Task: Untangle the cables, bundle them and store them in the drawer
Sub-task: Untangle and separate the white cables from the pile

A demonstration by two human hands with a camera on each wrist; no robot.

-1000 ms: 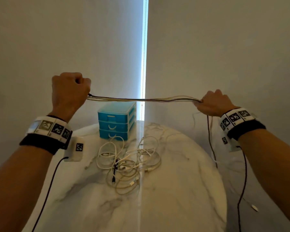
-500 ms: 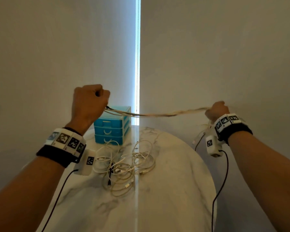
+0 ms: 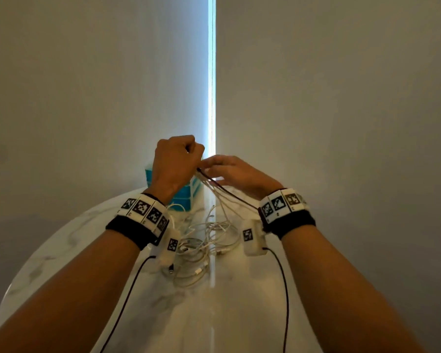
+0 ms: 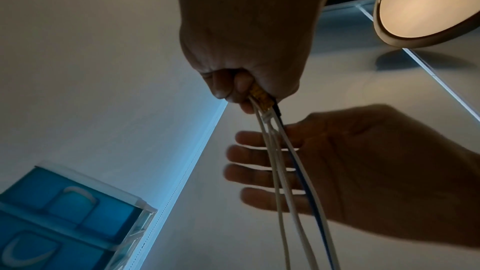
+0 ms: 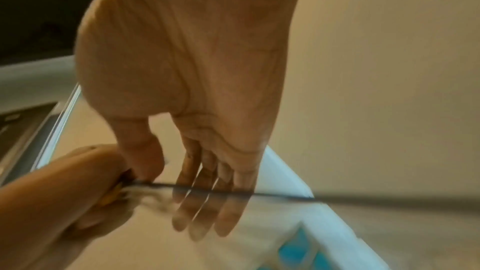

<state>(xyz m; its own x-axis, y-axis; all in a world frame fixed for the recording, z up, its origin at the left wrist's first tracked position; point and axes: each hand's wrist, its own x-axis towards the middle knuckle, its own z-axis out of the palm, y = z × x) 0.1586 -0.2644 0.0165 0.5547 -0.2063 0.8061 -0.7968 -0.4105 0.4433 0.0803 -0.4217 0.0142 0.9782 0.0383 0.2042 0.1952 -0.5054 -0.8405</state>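
- Head view: left hand (image 3: 175, 163) fisted round the held cable bundle (image 3: 222, 197), raised above the table's (image 3: 61, 245) far edge; strands slope down toward right wrist. Right hand (image 3: 233, 173) alongside, fingers straight. Loose cable tangle (image 3: 204, 247) mid-table; blue drawer unit (image 3: 186, 200) behind left wrist.
- Left wrist view: bundle hangs lengthwise from the fist, crossing flat right fingers (image 4: 249, 171).
- Right wrist view: blurred; dark cable (image 5: 285, 194) runs sideways across open fingers.

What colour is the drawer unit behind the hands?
Translucent blue drawer unit with a clear frame, best in the left wrist view.
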